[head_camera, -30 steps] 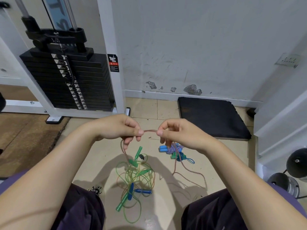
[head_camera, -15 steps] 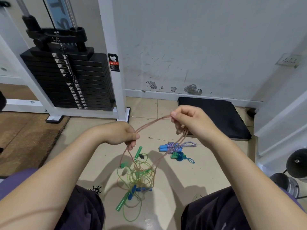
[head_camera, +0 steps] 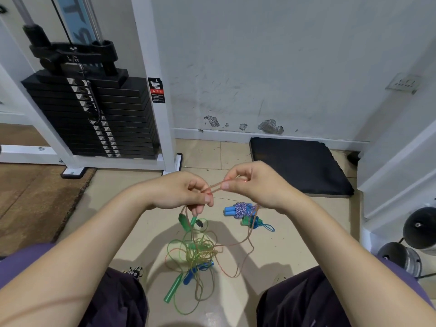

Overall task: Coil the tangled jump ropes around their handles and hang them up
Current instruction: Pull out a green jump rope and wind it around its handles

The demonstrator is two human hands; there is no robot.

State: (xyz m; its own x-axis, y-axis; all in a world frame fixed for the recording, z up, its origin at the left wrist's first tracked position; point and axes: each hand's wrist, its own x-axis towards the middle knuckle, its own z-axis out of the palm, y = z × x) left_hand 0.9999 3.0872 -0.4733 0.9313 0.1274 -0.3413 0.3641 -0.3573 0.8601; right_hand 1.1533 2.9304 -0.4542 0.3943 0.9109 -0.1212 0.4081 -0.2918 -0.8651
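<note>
Above the tiled floor [head_camera: 283,244], in the head view, the person holds both hands close together at the middle of the picture, and each pinches the same thin brown rope [head_camera: 215,188]. The left hand [head_camera: 186,193] has its fingers curled, with the strand caught between thumb and forefinger and more of it hanging below the fist; the right hand [head_camera: 253,182] nips the strand between thumb and fingertips, so a short taut length runs between the two. From there the brown rope drops on both sides to the floor, where it is threaded into the tangled heap [head_camera: 197,253] of green and brownish cords, with green handles [head_camera: 173,289] and a blue handle [head_camera: 195,271] mixed in. Judging from this, the brown rope is only partly freed and none of it is wound around a handle yet. Just beyond the heap, near the right wrist, lies a bundled rope [head_camera: 239,210] of blue-and-white cord wrapped around light blue handles, and touching it a teal bundle [head_camera: 251,221]; these two look coiled already but lie on the floor, not hung. No hook or rack for hanging shows. What seems left is to untangle the heap, coil each rope, and hang them all.
</note>
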